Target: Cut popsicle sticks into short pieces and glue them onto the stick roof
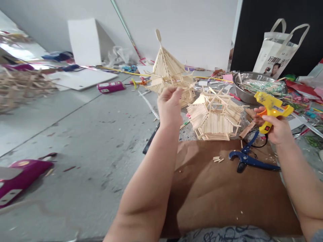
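Note:
My right hand [276, 127] is wrapped round a yellow hot glue gun [274, 109] with an orange trigger. My left hand [170, 104] is closed in a pinch in front of a stick pagoda model [168, 65] with a pointed roof; anything between its fingertips is too small to make out, and I cannot tell whether it touches the model. Between my two hands stands a lower, open-topped stick structure [217, 122] with sloped panels. Several short cut sticks [217, 159] lie on the brown board [227, 198]. Blue cutters [248, 159] rest near its right edge.
A metal bowl [248, 94] of wrapped sticks and a white tote bag [277, 52] stand at the back right amid scraps. Purple power-tool-like devices [111, 86] lie to the left, one close to the near left edge. A stick pile [22, 87] sits far left.

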`<state>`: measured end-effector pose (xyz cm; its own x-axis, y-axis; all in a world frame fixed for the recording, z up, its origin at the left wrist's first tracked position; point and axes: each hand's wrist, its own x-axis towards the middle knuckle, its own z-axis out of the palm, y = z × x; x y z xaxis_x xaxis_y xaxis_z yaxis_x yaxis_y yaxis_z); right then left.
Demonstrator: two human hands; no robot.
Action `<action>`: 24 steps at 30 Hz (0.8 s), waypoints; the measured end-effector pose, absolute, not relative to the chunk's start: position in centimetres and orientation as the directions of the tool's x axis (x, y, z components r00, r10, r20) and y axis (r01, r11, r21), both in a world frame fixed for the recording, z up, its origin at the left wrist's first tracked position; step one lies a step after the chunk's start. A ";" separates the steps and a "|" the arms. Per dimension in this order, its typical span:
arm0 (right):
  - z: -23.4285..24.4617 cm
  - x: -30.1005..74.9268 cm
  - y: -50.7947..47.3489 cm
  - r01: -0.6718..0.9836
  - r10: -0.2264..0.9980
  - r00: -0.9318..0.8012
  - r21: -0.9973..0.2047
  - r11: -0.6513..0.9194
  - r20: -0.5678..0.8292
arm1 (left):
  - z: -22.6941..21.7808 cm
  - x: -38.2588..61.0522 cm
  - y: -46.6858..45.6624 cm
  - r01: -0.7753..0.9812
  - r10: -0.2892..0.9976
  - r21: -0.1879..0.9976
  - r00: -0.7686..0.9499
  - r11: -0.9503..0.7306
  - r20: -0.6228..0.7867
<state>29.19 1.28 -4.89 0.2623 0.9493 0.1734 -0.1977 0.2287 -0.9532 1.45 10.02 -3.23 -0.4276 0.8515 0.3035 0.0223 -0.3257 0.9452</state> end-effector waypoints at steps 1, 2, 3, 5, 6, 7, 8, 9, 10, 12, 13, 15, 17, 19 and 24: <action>-4.3 29.1 1.2 -0.163 0.948 0.237 -0.953 0.254 0.212 | -2.9 1.9 9.5 0.084 0.845 0.925 -0.382 -0.370 0.373; -3.6 29.0 1.1 -0.127 0.951 0.197 -0.956 0.265 0.238 | -2.6 2.2 9.1 0.149 0.842 0.904 -0.329 -0.401 0.428; -3.0 28.8 1.0 -0.086 0.957 0.145 -0.960 0.266 0.252 | -2.4 2.5 8.6 0.217 0.831 0.876 -0.281 -0.431 0.479; -1.7 28.3 1.0 0.014 0.965 0.018 -0.965 0.262 0.262 | -2.1 2.9 8.0 0.344 0.805 0.811 -0.207 -0.472 0.557; -1.1 28.1 1.0 0.070 0.964 -0.043 -0.962 0.263 0.261 | -2.0 3.0 7.8 0.393 0.792 0.782 -0.183 -0.484 0.582; -0.5 27.9 1.1 0.124 0.962 -0.095 -0.955 0.268 0.258 | -1.9 3.0 7.6 0.430 0.782 0.758 -0.165 -0.491 0.601; 0.1 27.7 1.3 0.167 0.958 -0.134 -0.947 0.273 0.252 | -1.8 3.0 7.4 0.455 0.776 0.741 -0.153 -0.494 0.612; 0.6 27.5 1.4 0.199 0.956 -0.160 -0.941 0.274 0.245 | -1.7 3.0 7.3 0.472 0.774 0.730 -0.144 -0.494 0.617; 1.1 27.3 1.6 0.226 0.956 -0.182 -0.936 0.269 0.231 | -1.7 3.0 7.2 0.483 0.774 0.723 -0.136 -0.494 0.619; 1.7 27.0 2.1 0.278 0.958 -0.213 -0.928 0.246 0.191 | -1.6 2.9 7.2 0.493 0.778 0.719 -0.125 -0.490 0.616; 1.9 26.8 2.4 0.314 0.960 -0.227 -0.921 0.230 0.162 | -1.6 2.9 7.2 0.496 0.779 0.718 -0.123 -0.488 0.615; 2.1 26.4 2.9 0.384 0.965 -0.239 -0.903 0.195 0.108 | -1.6 2.9 7.2 0.501 0.777 0.716 -0.127 -0.487 0.617; 2.2 26.1 3.4 0.406 0.966 -0.248 -0.898 0.172 0.073 | -1.6 3.0 7.2 0.508 0.773 0.712 -0.131 -0.485 0.620; 2.1 25.7 3.8 0.369 0.964 -0.255 -0.914 0.168 0.074 | -1.6 3.0 7.2 0.515 0.776 0.712 -0.134 -0.477 0.617; 2.2 25.2 4.3 0.343 0.964 -0.244 -0.921 0.185 0.103 | -1.6 3.1 7.2 0.510 0.789 0.725 -0.135 -0.463 0.599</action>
